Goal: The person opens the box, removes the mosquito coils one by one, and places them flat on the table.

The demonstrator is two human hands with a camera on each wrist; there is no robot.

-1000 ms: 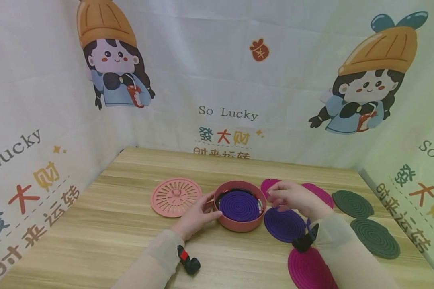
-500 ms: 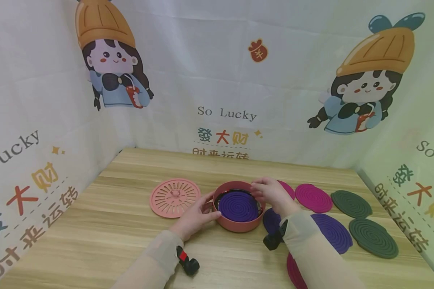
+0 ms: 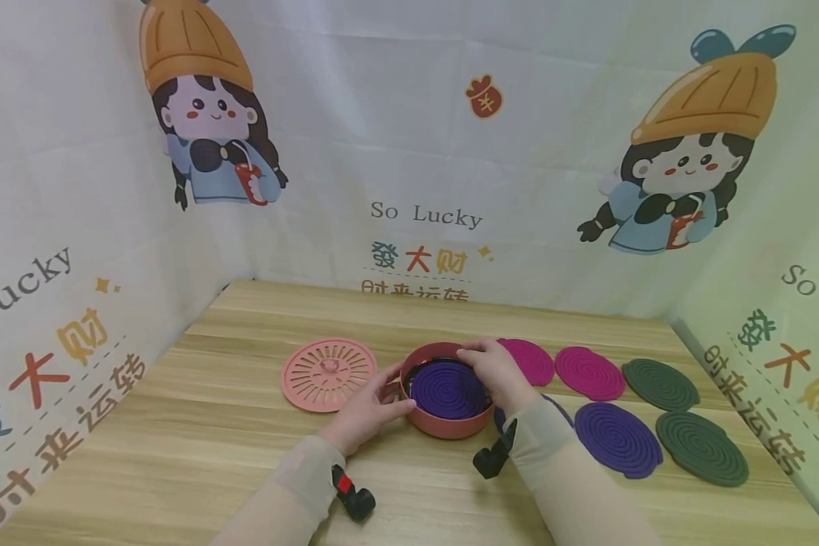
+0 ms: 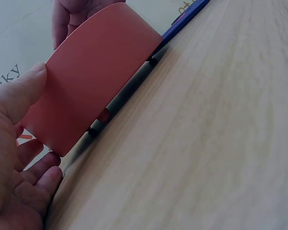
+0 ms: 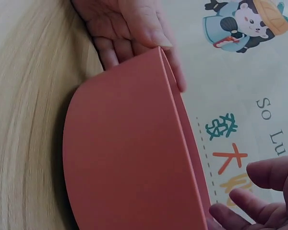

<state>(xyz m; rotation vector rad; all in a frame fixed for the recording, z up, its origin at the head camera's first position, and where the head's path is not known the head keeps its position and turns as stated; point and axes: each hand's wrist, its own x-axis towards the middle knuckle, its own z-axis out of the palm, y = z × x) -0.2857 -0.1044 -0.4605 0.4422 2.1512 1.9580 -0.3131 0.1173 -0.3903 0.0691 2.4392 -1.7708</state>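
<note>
In the head view, a round pink mosquito coil box (image 3: 448,429) stands mid-table with a purple mosquito coil (image 3: 445,388) lying inside it. My left hand (image 3: 368,409) grips the box's left side. The left wrist view shows that thumb against the outer wall and the fingers curled low around it. My right hand (image 3: 497,373) is over the box's right rim, fingertips reaching above the coil. Seen from the right wrist, its thumb and fingers (image 5: 266,184) are apart, with nothing between them, close by the rim.
Left of the box lies a slotted pink lid (image 3: 330,387) with a small knob. To the right are magenta coils (image 3: 590,373), purple coils (image 3: 618,440) and green coils (image 3: 701,447) on the wooden table (image 3: 177,455). A printed cloth (image 3: 355,152) surrounds the back and sides.
My right hand has moved left from over the loose coils to the box's right rim. Its forearm now covers the front magenta coil. My left hand stays at the box.
</note>
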